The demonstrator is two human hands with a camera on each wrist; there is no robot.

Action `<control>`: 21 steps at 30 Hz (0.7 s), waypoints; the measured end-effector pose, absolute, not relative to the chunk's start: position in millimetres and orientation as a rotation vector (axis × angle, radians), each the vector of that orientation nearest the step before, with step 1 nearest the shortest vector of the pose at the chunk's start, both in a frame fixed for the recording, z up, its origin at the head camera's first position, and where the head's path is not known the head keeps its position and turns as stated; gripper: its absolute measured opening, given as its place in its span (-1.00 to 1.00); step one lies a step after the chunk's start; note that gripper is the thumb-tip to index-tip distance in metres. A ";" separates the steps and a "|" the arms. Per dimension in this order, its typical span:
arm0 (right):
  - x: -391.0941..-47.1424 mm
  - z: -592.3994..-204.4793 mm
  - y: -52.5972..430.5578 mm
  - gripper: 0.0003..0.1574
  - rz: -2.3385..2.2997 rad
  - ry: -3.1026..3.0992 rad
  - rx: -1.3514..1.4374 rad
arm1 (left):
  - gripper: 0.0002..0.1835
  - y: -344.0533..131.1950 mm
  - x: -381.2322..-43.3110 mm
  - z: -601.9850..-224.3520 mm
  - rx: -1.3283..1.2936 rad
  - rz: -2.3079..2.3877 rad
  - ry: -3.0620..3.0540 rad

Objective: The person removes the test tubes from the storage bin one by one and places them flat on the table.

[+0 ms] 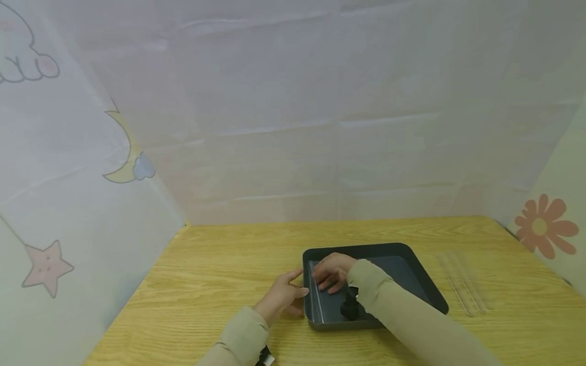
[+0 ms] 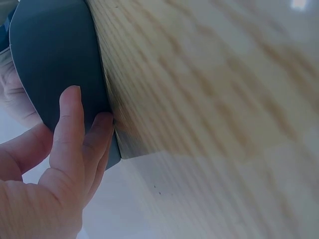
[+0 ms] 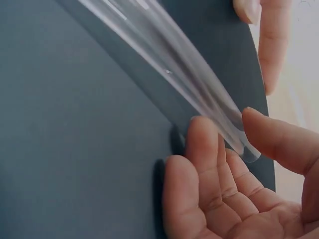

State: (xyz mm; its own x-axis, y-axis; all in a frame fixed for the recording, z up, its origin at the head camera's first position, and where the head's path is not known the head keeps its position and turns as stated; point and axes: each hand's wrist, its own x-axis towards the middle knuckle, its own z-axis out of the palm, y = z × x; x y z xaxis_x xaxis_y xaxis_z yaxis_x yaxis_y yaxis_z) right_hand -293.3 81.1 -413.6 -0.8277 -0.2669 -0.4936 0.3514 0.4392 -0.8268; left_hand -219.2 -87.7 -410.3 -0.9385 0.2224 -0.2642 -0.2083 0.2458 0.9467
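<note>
A dark grey baking tray (image 1: 398,264) lies on the wooden table. My left hand (image 1: 281,296) holds its left wall, the fingers (image 2: 71,119) lying along the outside and the thumb over the rim. Inside the tray, close to that wall, a clear tube (image 1: 317,297) runs lengthwise. My right hand (image 1: 334,272) is over it; in the right wrist view the near end of the clear tube (image 3: 174,59) passes between the thumb and the curled fingers (image 3: 202,137), which pinch it. The fingertips nearest the tray floor are close to it; contact is unclear.
To the right of the tray, thin clear tubes (image 1: 463,284) lie side by side on the table (image 1: 220,264). A pale printed sheet (image 1: 274,127) hangs behind and at both sides. A black wrist device (image 1: 350,305) hangs beneath the right sleeve, over the tray.
</note>
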 end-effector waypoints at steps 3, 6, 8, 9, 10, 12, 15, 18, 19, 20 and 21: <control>-292.9 -414.3 83.6 -0.53 -1.430 2.104 0.066 | -0.34 -87.7 -219.3 -410.8 0.017 1.741 2.178; -291.7 -412.4 87.4 -0.52 -1.477 2.068 0.053 | -0.34 -87.6 -219.6 -410.5 0.004 1.740 2.173; -290.5 -410.1 90.6 -0.50 -1.511 2.039 0.035 | -0.34 -87.6 -220.3 -411.0 -0.003 1.738 2.173; -290.0 -408.9 92.3 -0.49 -1.526 2.026 0.027 | -0.34 -87.6 -220.4 -411.1 -0.005 1.737 2.172; -289.5 -407.6 94.3 -0.48 -1.543 2.011 0.018 | -0.34 -87.7 -220.4 -411.1 -0.007 1.736 2.174; -288.8 -405.2 99.2 -0.47 -1.573 1.985 0.004 | -0.34 -87.8 -220.4 -411.2 -0.008 1.736 2.176; -287.7 -401.2 107.6 -0.44 -1.608 1.970 -0.011 | -0.33 -88.2 -219.8 -410.6 -0.006 1.737 2.177; -285.6 -396.9 116.6 -0.40 -1.619 1.967 -0.020 | -0.32 -88.5 -219.2 -409.7 -0.003 1.737 2.174; -284.9 -395.7 119.5 -0.39 -1.621 1.966 -0.023 | -0.32 -88.7 -218.9 -409.4 -0.002 1.735 2.176; -284.2 -394.6 122.4 -0.38 -1.619 1.966 -0.030 | -0.32 -88.8 -218.6 -409.0 -0.002 1.733 2.178; -283.2 -393.5 124.9 -0.38 -1.623 1.968 -0.030 | -0.32 -88.9 -218.3 -408.7 0.000 1.730 2.181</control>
